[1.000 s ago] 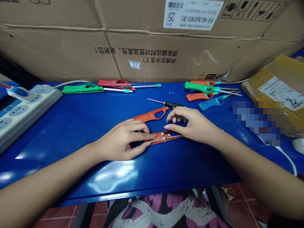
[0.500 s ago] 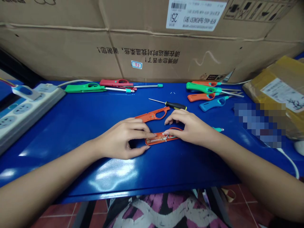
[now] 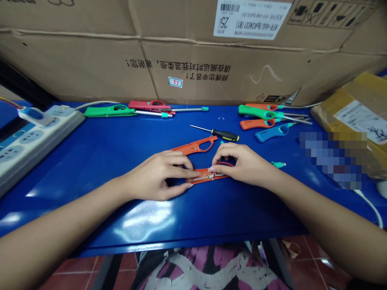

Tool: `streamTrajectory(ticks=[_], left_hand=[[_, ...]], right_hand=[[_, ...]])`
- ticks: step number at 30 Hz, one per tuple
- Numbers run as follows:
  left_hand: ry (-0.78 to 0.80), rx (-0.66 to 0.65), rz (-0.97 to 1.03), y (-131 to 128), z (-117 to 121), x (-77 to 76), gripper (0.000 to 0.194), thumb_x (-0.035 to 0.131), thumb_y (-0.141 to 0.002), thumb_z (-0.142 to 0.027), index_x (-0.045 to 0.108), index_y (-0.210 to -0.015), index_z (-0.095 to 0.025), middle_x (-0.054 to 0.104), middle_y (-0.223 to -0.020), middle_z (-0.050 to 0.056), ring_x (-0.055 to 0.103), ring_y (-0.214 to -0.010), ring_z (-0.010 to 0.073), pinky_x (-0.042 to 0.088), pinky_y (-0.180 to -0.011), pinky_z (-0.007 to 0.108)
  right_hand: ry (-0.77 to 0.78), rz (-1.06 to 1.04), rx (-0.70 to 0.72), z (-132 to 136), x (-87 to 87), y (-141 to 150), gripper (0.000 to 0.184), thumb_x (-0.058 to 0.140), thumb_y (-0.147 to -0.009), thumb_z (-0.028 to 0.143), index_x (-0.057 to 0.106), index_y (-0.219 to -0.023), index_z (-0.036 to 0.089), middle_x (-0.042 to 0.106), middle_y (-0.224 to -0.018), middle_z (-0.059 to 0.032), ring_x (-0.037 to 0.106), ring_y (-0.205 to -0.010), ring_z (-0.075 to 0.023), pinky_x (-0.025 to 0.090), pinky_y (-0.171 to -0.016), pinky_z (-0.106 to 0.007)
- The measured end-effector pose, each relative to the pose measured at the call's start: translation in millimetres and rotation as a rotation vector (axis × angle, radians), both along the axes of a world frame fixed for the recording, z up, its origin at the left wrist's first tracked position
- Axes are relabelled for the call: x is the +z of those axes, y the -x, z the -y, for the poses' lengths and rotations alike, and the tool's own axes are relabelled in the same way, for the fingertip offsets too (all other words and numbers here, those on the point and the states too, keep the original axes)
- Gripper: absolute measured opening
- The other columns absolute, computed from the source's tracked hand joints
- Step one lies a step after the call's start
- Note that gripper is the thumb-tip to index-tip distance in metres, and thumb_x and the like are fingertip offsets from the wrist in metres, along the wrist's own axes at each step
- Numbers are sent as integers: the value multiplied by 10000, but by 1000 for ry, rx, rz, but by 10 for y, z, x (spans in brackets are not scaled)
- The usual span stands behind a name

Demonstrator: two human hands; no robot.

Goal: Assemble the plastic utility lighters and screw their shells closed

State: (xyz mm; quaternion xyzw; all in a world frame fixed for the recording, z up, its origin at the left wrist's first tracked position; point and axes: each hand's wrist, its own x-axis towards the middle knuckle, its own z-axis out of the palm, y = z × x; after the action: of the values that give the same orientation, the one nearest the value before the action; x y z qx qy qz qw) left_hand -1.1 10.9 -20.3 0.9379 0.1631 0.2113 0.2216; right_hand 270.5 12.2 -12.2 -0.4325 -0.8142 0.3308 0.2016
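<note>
An orange lighter half-shell (image 3: 205,176) lies open side up on the blue table, with a clear fuel tank, a thin rod and a white wire inside. My left hand (image 3: 165,175) grips its left end between thumb and fingers. The fingers of my right hand (image 3: 238,161) are bent, with thumb and forefinger pressed on the shell's inner parts near the middle. Behind them a small turquoise piece (image 3: 222,142) shows; whether the hand holds it I cannot tell. The matching orange cover half (image 3: 196,146) lies just beyond, partly behind my left hand. A turquoise-tipped nozzle (image 3: 278,164) pokes out past my right wrist.
A screwdriver (image 3: 225,135) lies beyond the cover. Green (image 3: 105,111) and red lighters (image 3: 149,105) lie at the back left; several more, including a blue lighter (image 3: 272,133), at the back right. A power strip (image 3: 39,129) borders the left, a yellow-taped parcel (image 3: 356,117) the right. A cardboard box (image 3: 99,72) stands behind.
My right thumb and forefinger have drawn closer together over the shell. The turquoise piece now shows behind the right fingers. My left hand keeps its grip; the view has shifted slightly.
</note>
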Motion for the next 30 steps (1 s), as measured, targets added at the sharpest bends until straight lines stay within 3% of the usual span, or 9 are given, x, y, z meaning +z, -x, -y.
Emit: streamTrajectory(ticks=[8, 13, 19, 23, 26, 30], left_hand=[[24, -5, -32, -16, 9, 22, 327, 598, -934, -171, 708, -1242, -191, 687, -1005, 83, 649, -924, 195, 521, -835, 322], [5, 8, -40, -29, 17, 14, 321, 594, -944, -185, 706, -1245, -190, 683, -1017, 89, 654, -928, 201, 523, -829, 329], [3, 1, -47, -43, 32, 28, 318, 584, -949, -185, 704, -1243, -187, 684, -999, 90, 653, -913, 203, 520, -815, 331], [26, -2, -35, -38, 30, 42, 322, 545, -960, -151, 694, -1245, -175, 688, -1036, 100, 659, -946, 207, 524, -833, 341], [32, -3, -10, -39, 29, 35, 312, 572, -959, -168, 685, -1250, -175, 701, -1032, 95, 672, -958, 205, 541, -852, 334], [59, 6, 47, -38, 29, 23, 281, 628, -943, -193, 684, -1215, -145, 723, -1038, 98, 691, -979, 200, 570, -877, 315]], right_hand=[[66, 34, -87, 45, 25, 62, 111, 748, -819, 200, 695, -722, 187, 652, -746, 15, 555, -697, -123, 419, -676, -272], [129, 43, -74, 57, 62, 73, 146, 738, -834, 250, 703, -705, 192, 655, -715, 13, 541, -683, -125, 408, -654, -269], [101, 51, -93, 43, -8, 72, 188, 747, -841, 275, 683, -682, 197, 688, -722, 17, 580, -698, -130, 414, -677, -281], [-46, -9, -71, 47, -12, 74, 197, 710, -888, 296, 664, -728, 191, 673, -751, 0, 573, -716, -137, 413, -674, -286], [-227, -72, 83, 91, 31, 86, 110, 674, -923, 286, 685, -867, 191, 676, -891, -37, 589, -860, -167, 442, -788, -308], [-382, 113, 273, 172, 51, 114, 133, 655, -940, 316, 705, -989, 204, 684, -1007, -60, 563, -949, -210, 425, -859, -363]])
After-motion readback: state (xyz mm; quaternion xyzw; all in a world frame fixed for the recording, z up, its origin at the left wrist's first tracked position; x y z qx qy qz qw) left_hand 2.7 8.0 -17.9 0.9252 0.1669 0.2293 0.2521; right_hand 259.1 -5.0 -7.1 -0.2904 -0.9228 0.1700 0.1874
